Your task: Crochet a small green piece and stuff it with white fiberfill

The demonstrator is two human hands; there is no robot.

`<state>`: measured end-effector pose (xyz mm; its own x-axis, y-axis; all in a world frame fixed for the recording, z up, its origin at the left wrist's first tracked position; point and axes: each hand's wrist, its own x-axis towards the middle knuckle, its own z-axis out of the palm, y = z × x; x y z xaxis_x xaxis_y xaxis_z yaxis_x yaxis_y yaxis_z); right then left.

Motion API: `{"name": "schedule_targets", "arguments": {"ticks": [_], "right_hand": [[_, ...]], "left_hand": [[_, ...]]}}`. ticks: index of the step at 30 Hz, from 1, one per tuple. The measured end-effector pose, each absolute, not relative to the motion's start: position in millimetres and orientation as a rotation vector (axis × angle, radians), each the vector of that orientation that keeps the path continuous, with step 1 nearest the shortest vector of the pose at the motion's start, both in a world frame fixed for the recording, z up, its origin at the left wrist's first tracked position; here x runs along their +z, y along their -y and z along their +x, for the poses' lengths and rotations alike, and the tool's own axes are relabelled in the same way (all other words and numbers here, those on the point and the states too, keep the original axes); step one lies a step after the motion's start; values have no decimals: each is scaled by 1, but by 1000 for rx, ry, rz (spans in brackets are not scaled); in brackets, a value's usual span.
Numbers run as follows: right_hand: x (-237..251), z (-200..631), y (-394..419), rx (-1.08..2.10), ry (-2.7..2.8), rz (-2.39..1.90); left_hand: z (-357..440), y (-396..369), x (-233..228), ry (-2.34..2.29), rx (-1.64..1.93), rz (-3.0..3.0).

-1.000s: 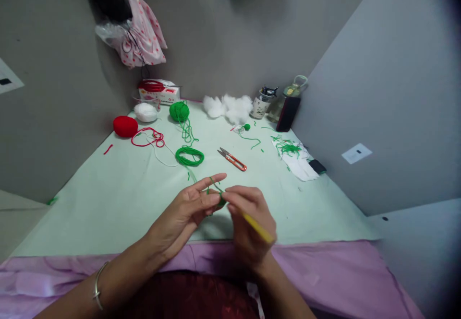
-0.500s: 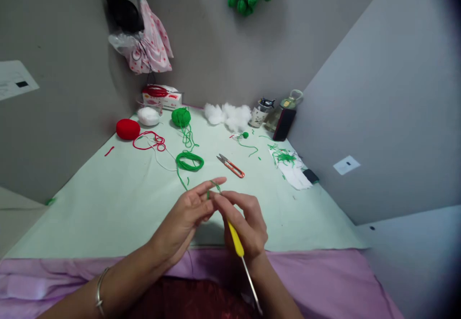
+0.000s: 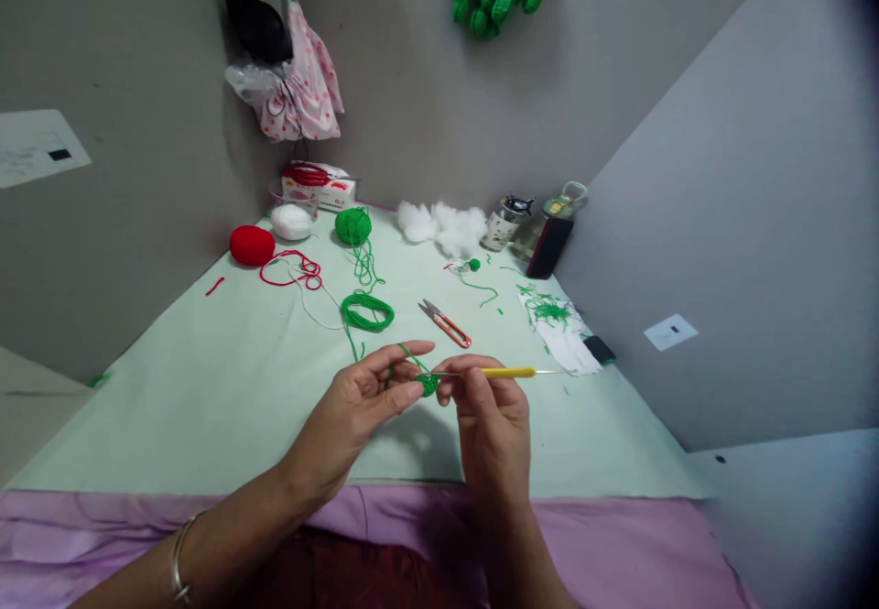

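Note:
Between the thumb and fingers of my left hand is a small green crochet piece, with green yarn running up over the raised index finger. My right hand is closed around a crochet hook with a yellow handle, held nearly level. The hook's metal tip reaches the crochet piece, though the exact stitch is too small to make out. Beyond my hands lie orange-handled thread snips and a loose coil of green yarn, whose strand trails toward my left hand.
A red yarn ball, a white yarn ball and a green yarn ball stand back left. White stuffing lies at the back, beside a cup of tools and a phone. Green scraps cover a white cloth at right.
The crochet hook has swung from steeply slanted to nearly level, its rear end now pointing right. My right hand has turned with it, and the green crochet piece has come into view.

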<state>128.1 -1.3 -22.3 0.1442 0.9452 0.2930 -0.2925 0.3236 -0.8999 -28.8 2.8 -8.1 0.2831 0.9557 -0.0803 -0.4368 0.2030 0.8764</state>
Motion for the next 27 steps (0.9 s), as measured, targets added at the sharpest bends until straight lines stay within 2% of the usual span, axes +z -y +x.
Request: {"name": "schedule_targets", "arguments": {"ticks": [4, 7, 10, 13, 15, 17, 19, 24, 27], "right_hand": [[-19, 132, 2, 1119, 1004, -759], [-18, 133, 6, 1026, 1095, -795], [-20, 133, 13, 719, 1355, -880], [-26, 131, 18, 248, 1692, -872], [-32, 129, 20, -44, 1820, -871], [-34, 128, 20, -192, 1838, -887], [-33, 129, 19, -64, 1746, -887], [-23, 135, 16, 651, 1222, -859], [-23, 135, 14, 730, 1241, -856]], "left_hand": [[-30, -5, -10, -754, 1102, 881], [-32, -4, -12, -817, 1108, 969], [-34, -1, -11, -948, 1149, 1121], [-31, 3, -10, -1054, 1247, 1219], [-27, 4, -10, -1017, 1264, 1146], [-25, 3, -13, -889, 1166, 955], [-25, -1, -15, -757, 1027, 747], [-24, -5, -14, -702, 1021, 673], [-19, -3, -12, -722, 1049, 783]]}}
